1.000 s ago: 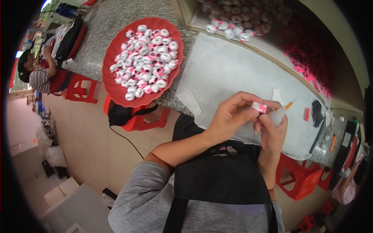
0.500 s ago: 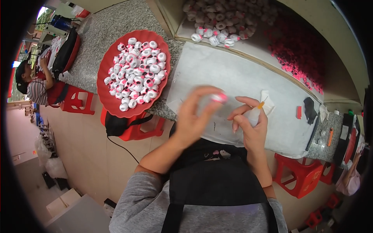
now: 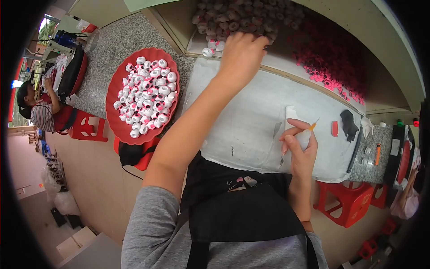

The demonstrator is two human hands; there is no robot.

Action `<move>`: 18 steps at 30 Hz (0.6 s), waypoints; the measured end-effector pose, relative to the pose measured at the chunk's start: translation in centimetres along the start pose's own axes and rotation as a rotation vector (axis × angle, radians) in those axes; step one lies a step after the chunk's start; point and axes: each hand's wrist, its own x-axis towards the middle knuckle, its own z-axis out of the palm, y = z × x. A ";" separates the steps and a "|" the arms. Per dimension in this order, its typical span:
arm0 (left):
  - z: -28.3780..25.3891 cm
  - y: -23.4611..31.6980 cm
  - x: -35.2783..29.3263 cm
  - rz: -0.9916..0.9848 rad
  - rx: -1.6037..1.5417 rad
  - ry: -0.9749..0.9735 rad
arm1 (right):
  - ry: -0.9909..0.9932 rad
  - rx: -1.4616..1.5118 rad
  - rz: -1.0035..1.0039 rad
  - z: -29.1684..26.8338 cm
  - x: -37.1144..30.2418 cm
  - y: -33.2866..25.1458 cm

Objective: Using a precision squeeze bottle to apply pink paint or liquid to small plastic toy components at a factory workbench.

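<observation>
Head view: where's the bottle (image 3: 303, 140)?

"Three o'clock; the right hand (image 3: 302, 154) curls its fingers round it. Probably light and squeezable: grip its body, not the tip (image 3: 313, 127)."

"And the left hand (image 3: 243, 53)?"

"Near twelve, at the pieces (image 3: 230, 20); I can't tell whether it pinches any. They look light, stiff: hold their sides."
</observation>
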 end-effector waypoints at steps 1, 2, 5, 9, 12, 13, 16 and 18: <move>1.2 0.2 0.8 -0.077 0.138 -0.095 | 0.007 -0.014 0.003 -0.1 -0.2 0.0; 2.4 0.5 1.7 -0.098 0.211 -0.180 | -0.014 -0.008 0.003 -0.3 -0.4 0.0; 4.3 1.0 2.5 -0.017 0.332 -0.124 | 0.088 -0.008 -0.003 -1.2 -0.8 0.2; 2.1 1.8 0.7 -0.036 -0.217 0.090 | 0.161 0.022 -0.040 -0.9 -0.8 0.2; -1.8 3.0 -2.3 -0.147 -0.746 -0.072 | 0.030 0.162 -0.121 -1.4 -0.9 -0.2; -2.4 3.2 -3.4 -0.141 -0.759 -0.081 | 0.002 0.133 -0.107 -1.2 -0.9 -0.4; -3.5 3.8 -6.4 -0.471 -1.282 -0.227 | -0.036 0.066 -0.056 -0.9 -1.1 -1.2; -3.9 4.1 -7.9 -0.697 -1.371 -0.397 | -0.032 0.084 -0.046 -0.6 -1.4 -1.4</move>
